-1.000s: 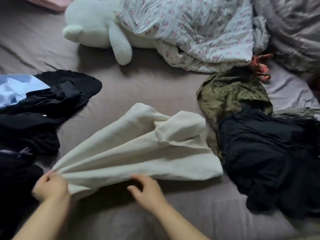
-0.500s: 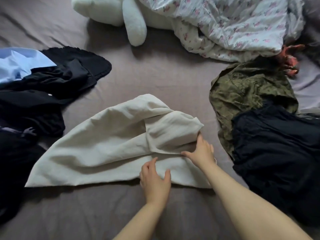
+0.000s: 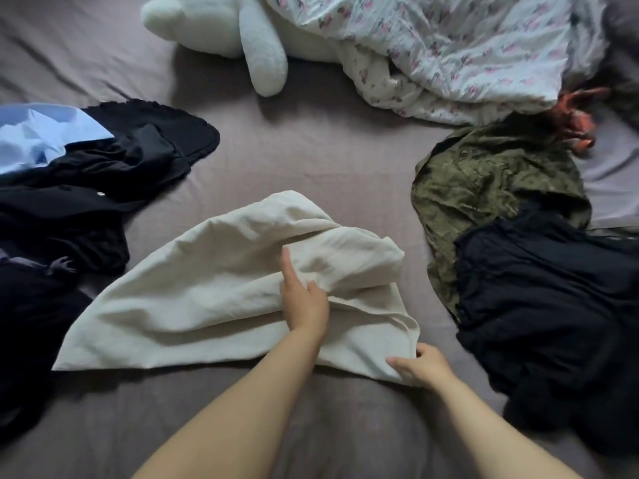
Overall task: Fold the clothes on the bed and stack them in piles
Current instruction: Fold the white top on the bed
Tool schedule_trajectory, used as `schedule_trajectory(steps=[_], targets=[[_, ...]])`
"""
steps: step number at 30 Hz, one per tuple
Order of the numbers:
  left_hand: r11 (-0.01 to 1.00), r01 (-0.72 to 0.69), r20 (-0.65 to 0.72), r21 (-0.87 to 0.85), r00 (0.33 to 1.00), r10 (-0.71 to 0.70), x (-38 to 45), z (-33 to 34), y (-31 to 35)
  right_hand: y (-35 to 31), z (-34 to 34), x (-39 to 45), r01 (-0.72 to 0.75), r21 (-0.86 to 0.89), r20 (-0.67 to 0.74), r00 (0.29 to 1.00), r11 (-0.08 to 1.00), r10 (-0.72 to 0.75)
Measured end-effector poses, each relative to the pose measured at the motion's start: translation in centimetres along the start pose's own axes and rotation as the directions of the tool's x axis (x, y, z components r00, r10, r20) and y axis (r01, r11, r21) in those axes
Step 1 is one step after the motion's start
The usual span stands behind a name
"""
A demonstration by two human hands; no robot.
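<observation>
In the middle of the bed (image 3: 318, 160), on the mauve sheet, lies the cream garment (image 3: 207, 292), spread roughly flat on its left part and bunched into soft folds on its right. Its long axis runs from a pointed corner at the near left across to the near right corner, while a rounded hump of cloth rises toward the far side. The left hand (image 3: 306, 302) rests on the middle of the cloth, fingers pointing away from the person and the thumb tucked against a raised fold; whether it pinches that fold or only presses it I cannot tell. The right hand (image 3: 420, 369) is at the near right corner, its thumb on top of the hem and the fingers under the edge, pinching it.

Just to the right, a little apart from the cream cloth, an olive patterned garment (image 3: 491, 181) lies crumpled, with a dark navy garment (image 3: 553, 305) heaped over its near edge. On the left, a pile of black clothes (image 3: 79, 202) sits near the cream garment's left corner, with a light blue shirt (image 3: 38, 136) lying at its far left. At the far side, a white plush toy (image 3: 242, 32) lies partly under a floral duvet (image 3: 449, 46). A small reddish cloth item (image 3: 574, 115) pokes out beside the duvet's edge, above the olive garment.
</observation>
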State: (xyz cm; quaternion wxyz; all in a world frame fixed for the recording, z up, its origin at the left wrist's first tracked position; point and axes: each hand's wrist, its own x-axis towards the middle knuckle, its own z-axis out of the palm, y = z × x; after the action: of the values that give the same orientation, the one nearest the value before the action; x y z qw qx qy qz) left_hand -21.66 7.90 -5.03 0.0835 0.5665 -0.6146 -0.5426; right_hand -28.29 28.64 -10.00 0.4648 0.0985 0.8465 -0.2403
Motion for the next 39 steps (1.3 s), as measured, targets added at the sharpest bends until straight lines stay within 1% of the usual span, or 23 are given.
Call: schedule_trajectory(steps=[1,2,4,6,7,9,11,13,15,18,19,21,24,25,26,29,30,31,33,35,36,38,39], targets=[[0.995,-0.079,0.042,0.062,0.996,0.076,-0.5,-0.3,-0.1,0.3,0.2,-0.6,0.009,0.022,0.039,0.999,1.0,-0.01],[0.983,-0.143,0.096,0.115,0.987,0.132,-0.8,-0.7,-0.2,0.3,0.3,-1.3,0.032,0.053,0.041,0.999,0.998,-0.034],[0.952,-0.23,0.24,0.202,0.954,0.18,-1.4,-1.7,-0.3,-0.3,0.4,-2.4,0.134,0.108,-0.041,0.991,0.985,-0.131],[0.907,-0.321,0.398,0.274,0.896,0.197,-1.7,-2.7,-0.6,-1.8,0.1,-3.5,0.24,0.133,-0.144,0.964,0.962,-0.221],[0.865,-0.39,0.446,0.315,0.866,0.227,-1.8,-3.1,-0.6,-2.6,-0.2,-4.0,0.297,0.139,-0.189,0.944,0.945,-0.27],[0.761,-0.526,0.451,0.38,0.823,0.345,-1.8,-4.2,-0.6,-4.1,-0.9,-4.7,0.395,0.141,-0.267,0.898,0.908,-0.35],[0.67,-0.606,0.363,0.429,0.795,0.487,-1.3,-5.3,-0.4,-5.4,-2.2,-5.4,0.447,0.111,-0.336,0.857,0.887,-0.39],[0.638,-0.607,0.23,0.474,0.785,0.576,-0.8,-6.4,0.2,-5.8,-3.9,-5.5,0.456,0.067,-0.378,0.835,0.887,-0.4],[0.645,-0.586,0.137,0.491,0.782,0.608,-0.5,-7.5,1.4,-5.8,-5.9,-5.4,0.426,-0.031,-0.385,0.829,0.904,-0.404],[0.797,-0.434,-0.003,0.421,0.878,0.479,-0.2,-8.9,3.7,-6.9,-9.0,-5.5,0.314,-0.189,-0.408,0.837,0.931,-0.365],[0.82,-0.42,-0.056,0.389,0.877,0.476,-0.2,-9.4,4.5,-7.6,-10.1,-5.6,0.293,-0.225,-0.426,0.828,0.93,-0.364],[0.813,-0.439,-0.161,0.383,0.835,0.527,-0.5,-10.1,6.4,-9.3,-11.8,-5.9,0.313,-0.275,-0.478,0.776,0.909,-0.412],[0.798,-0.46,-0.246,0.39,0.783,0.571,-0.9,-10.5,9.0,-11.9,-13.6,-6.6,0.344,-0.354,-0.578,0.65,0.87,-0.493],[0.808,-0.466,-0.255,0.361,0.784,0.566,-0.8,-10.6,9.7,-13.0,-14.0,-7.0,0.337,-0.38,-0.6,0.619,0.862,-0.507],[0.822,-0.472,-0.259,0.319,0.791,0.555,-0.5,-10.7,10.4,-14.3,-14.4,-7.2,0.333,-0.4,-0.594,0.616,0.854,-0.518],[0.847,-0.493,-0.277,0.201,0.8,0.532,2.2,-11.2,13.2,-19.9,-15.3,-6.6,0.388,-0.376,-0.507,0.674,0.842,-0.537],[0.851,-0.501,-0.25,0.156,0.814,0.525,3.3,-11.3,14.4,-21.8,-15.4,-5.8,0.433,-0.324,-0.492,0.682,0.841,-0.541],[0.85,-0.511,-0.183,0.127,0.831,0.526,4.5,-11.4,15.4,-23.8,-15.4,-5.1,0.483,-0.264,-0.477,0.687,0.835,-0.548],[0.818,-0.551,-0.011,0.168,0.828,0.56,6.6,-11.3,16.6,-27.2,-14.9,-3.1,0.578,-0.132,-0.449,0.69,0.806,-0.568],[0.794,-0.557,0.082,0.244,0.828,0.555,8.4,-10.8,16.3,-29.6,-13.6,-1.3,0.633,-0.013,-0.386,0.711,0.774,-0.588],[0.804,-0.527,0.092,0.275,0.847,0.524,9.0,-10.5,15.3,-30.0,-12.5,-0.6,0.649,0.005,-0.355,0.712,0.761,-0.605],[0.854,-0.412,0.068,0.319,0.908,0.413,9.7,-10.1,11.7,-29.1,-9.8,0.7,0.666,-0.071,-0.324,0.689,0.743,-0.648],[0.873,-0.346,0.056,0.343,0.935,0.349,9.9,-10.0,9.3,-27.6,-8.0,1.2,0.651,-0.108,-0.31,0.696,0.751,-0.648]])
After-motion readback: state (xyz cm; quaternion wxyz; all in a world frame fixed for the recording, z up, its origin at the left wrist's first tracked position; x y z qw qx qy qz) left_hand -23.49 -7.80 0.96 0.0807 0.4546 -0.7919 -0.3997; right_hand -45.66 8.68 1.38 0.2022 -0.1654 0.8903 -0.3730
